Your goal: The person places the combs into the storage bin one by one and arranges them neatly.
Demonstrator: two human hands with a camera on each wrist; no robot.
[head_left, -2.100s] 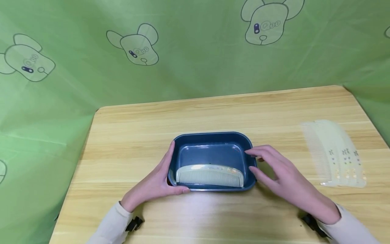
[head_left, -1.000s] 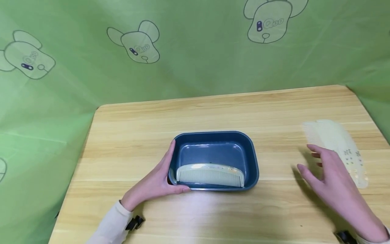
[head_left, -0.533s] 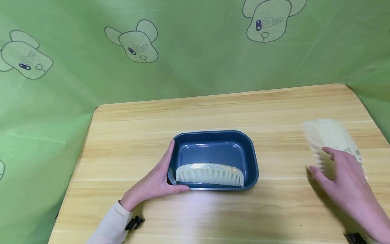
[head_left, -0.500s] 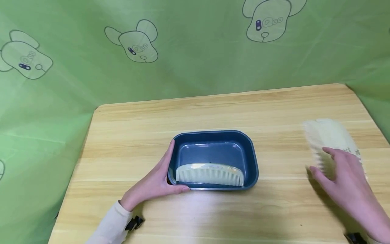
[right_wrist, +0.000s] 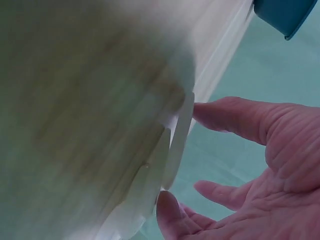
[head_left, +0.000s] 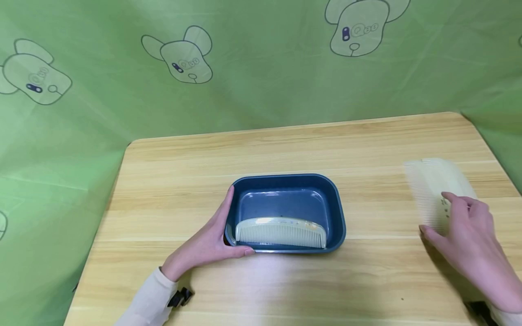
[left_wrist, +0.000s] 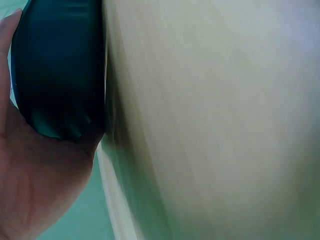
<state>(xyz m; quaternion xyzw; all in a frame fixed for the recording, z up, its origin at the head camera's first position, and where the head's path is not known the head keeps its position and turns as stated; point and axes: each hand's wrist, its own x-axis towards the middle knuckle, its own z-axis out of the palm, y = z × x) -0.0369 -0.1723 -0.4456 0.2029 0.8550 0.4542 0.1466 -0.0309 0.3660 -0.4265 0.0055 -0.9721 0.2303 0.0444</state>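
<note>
My left hand holds the left end of a blue rectangular tray, thumb along the near side. The left wrist view has this hand against the wall of the tray. Inside, a pale comb leans near the front wall, teeth down. On the right, my right hand pinches the top comb of an overlapping pile of pale combs. In the right wrist view, thumb and a finger of this hand meet opposite edges of a comb. The hand hides the pile's near end in the head view.
The light wooden table carries the tray in the middle and the comb pile at right. A green curtain with cartoon outlines hangs behind and beside it. The tray's corner appears at top right in the right wrist view.
My right hand has left the tray's right side, moved right to the comb pile and closed thumb and finger on a comb. The left hand and tray have stayed in place.
</note>
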